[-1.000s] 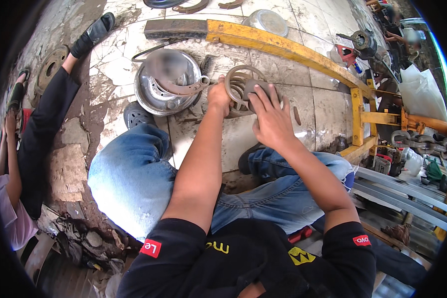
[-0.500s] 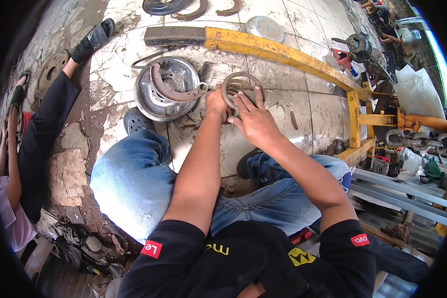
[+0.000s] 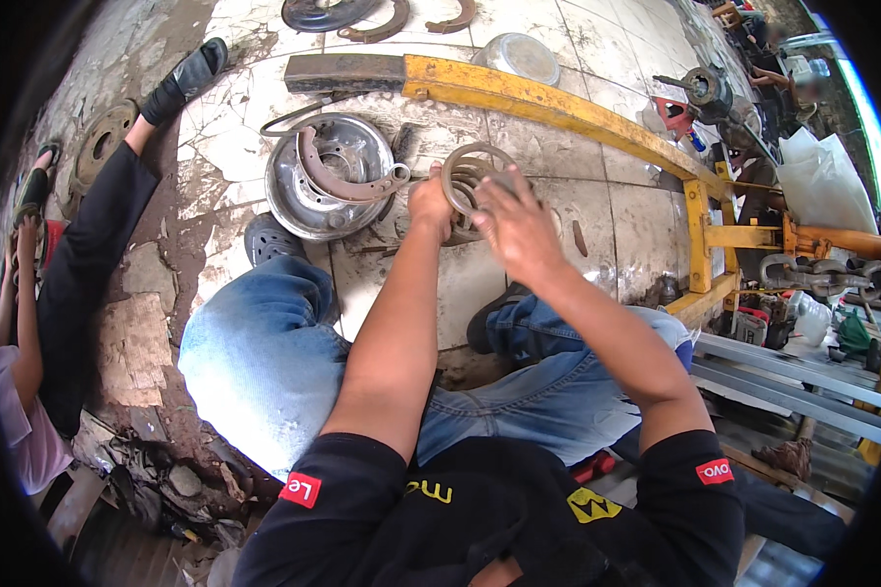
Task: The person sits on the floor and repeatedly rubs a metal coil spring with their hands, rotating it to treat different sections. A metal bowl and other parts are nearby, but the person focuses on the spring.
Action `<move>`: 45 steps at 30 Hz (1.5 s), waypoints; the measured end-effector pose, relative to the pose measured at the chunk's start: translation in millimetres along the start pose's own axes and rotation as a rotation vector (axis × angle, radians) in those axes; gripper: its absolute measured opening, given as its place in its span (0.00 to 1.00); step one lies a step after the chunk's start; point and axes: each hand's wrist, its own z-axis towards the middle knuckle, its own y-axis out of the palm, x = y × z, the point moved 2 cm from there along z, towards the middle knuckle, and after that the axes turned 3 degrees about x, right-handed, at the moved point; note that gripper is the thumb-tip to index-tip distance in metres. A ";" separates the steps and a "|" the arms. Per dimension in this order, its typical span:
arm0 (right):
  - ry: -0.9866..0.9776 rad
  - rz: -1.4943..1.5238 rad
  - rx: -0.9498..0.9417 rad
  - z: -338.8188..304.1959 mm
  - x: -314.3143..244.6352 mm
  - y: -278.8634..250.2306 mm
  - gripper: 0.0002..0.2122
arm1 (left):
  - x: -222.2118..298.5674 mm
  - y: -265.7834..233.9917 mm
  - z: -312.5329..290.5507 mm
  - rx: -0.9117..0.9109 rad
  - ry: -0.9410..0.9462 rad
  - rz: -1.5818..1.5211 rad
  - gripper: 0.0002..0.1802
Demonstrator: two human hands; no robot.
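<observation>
A rusty brown coil spring stands over the tiled floor between my hands. My left hand is closed round its left side. Beside the spring's right side is my right hand, its fingers smeared by motion. A greyish patch shows among those fingers, too blurred to name. Left of my left hand lies a round metal drum brake backing plate. A curved, rusty brake shoe rests on it, reaching toward my left wrist.
A yellow steel frame crosses the floor beyond my hands and continues down the right. Behind it sit a round silvery pan and more brake shoes. Another person's leg stretches along the left. A chain lies at far right.
My right hand has slid a little right and down off the spring, and its fingers have become blurred. The spring has tilted slightly; my left hand keeps hold of it.
</observation>
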 end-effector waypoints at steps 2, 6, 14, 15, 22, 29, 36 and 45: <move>-0.014 0.157 0.072 -12.6 -14.3 8.2 0.21 | -8.9 -2.4 13.5 0.029 0.042 -0.029 0.32; 0.042 0.016 -0.017 2.4 13.2 -0.3 0.21 | -6.7 1.0 5.8 0.013 0.014 0.042 0.33; 0.060 -0.053 -0.060 2.0 13.0 -2.3 0.22 | -2.1 4.1 -1.9 0.026 -0.006 0.080 0.34; 0.065 -0.096 -0.079 -3.3 -2.0 -2.1 0.21 | -1.9 3.8 -2.1 0.016 -0.008 0.119 0.35; 0.031 -0.056 0.031 -7.7 2.1 10.7 0.24 | -12.2 2.5 21.2 0.060 0.054 0.094 0.38; 0.004 0.062 0.011 -12.7 -5.1 10.2 0.24 | -5.8 10.4 -0.3 0.017 0.037 0.008 0.33; 0.136 0.132 0.159 3.7 27.4 -6.3 0.21 | -3.7 7.7 -9.5 0.053 -0.008 0.004 0.31; 0.014 0.053 0.092 -16.1 9.3 12.3 0.23 | 0.0 4.5 -13.0 0.015 0.016 0.036 0.33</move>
